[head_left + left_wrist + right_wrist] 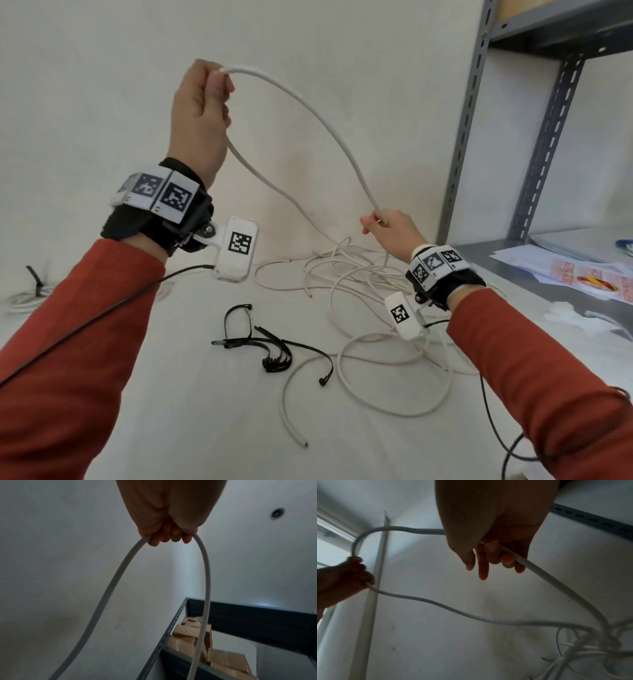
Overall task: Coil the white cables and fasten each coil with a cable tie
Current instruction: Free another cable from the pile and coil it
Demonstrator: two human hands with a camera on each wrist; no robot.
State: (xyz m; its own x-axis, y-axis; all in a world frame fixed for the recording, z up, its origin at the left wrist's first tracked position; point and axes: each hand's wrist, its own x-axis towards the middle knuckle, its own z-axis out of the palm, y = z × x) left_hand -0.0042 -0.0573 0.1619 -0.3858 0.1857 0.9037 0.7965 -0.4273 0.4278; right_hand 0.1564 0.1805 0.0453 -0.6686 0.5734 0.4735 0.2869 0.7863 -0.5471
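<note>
Left hand (200,116) fisted round the white cable (318,118), raised above the tangle (363,274) on the counter (191,411). Right hand (394,231) pinches the same cable lower, just above the tangle. First loop forming. Advice: feed even loops into the left fist, letting twist run out. Cable ties (270,346) lie left of the tangle.

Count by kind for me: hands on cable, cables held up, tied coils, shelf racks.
Hands gripping: 2, left hand, right hand
Lifted white round cable: 1
Tied white cable coil: 1
Grey metal shelf rack: 1
Total: 5
</note>
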